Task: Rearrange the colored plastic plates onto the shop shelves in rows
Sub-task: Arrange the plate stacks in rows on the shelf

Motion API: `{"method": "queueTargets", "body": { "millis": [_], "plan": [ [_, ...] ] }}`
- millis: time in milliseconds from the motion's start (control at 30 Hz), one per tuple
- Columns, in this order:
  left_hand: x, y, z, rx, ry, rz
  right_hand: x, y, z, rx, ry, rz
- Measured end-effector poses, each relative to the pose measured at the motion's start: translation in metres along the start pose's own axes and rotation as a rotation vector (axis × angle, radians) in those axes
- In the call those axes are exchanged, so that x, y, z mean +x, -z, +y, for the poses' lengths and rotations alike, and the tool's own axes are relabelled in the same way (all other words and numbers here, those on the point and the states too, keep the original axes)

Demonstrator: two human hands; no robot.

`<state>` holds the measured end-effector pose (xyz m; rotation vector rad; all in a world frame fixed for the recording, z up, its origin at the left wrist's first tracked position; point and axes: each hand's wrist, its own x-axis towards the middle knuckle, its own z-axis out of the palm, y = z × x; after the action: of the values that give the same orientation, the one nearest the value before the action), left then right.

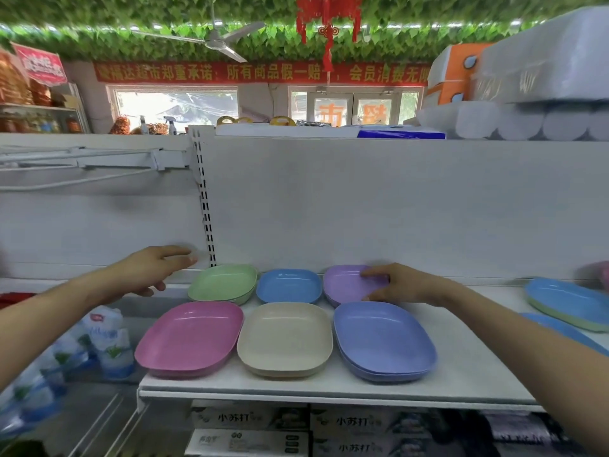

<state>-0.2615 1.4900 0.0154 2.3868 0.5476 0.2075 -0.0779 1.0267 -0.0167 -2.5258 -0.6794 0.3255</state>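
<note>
A: Where were the plates just then?

B: On the white shelf (pixel 461 367), two rows of three. Back row: green plate (pixel 224 282), blue plate (pixel 289 285), lilac plate (pixel 346 283). Front row: pink plate (pixel 191 338), cream plate (pixel 285 338), violet plate (pixel 382 341). Most looked like small stacks.

A: And the hands?

B: The right hand (pixel 400 285) had its fingers (pixel 372 273) closed on the lilac plate's right rim, thumb below, the others over the top. The left hand (pixel 150 270) hung just left of the green plate, fingers loosely open, holding nothing. Its fingertips were blurred.

A: What could have gone wrong?

B: A grip on one rim only could have tipped the lilac stack or slid its top plate off. Pushed leftward from those fingers, it would have knocked the blue plate beside it, spoiling the row. The violet plate sat just in front of the fingers, so a low wrist could have nudged it toward the shelf edge.

A: Anything else around?

B: Far to the right of the fingers, more plates (pixel 566 305) lay piled askew, apparently still unsorted. Below and left of the left hand stood bottled water (pixel 108 341). The slotted upright (pixel 206 209) rose just behind the left fingers, limiting the green plate's room.
</note>
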Motion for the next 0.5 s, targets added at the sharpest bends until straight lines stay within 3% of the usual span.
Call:
{"method": "queueTargets", "body": {
  "millis": [300, 500],
  "plan": [
    [-0.002, -0.014, 0.016, 0.065, -0.028, 0.013, 0.0, -0.003, 0.0, 0.008, 0.01, -0.012],
    [0.008, -0.037, 0.05, 0.173, -0.145, 0.078, -0.026, 0.031, 0.015, 0.126, 0.069, 0.199]
  ]
}}
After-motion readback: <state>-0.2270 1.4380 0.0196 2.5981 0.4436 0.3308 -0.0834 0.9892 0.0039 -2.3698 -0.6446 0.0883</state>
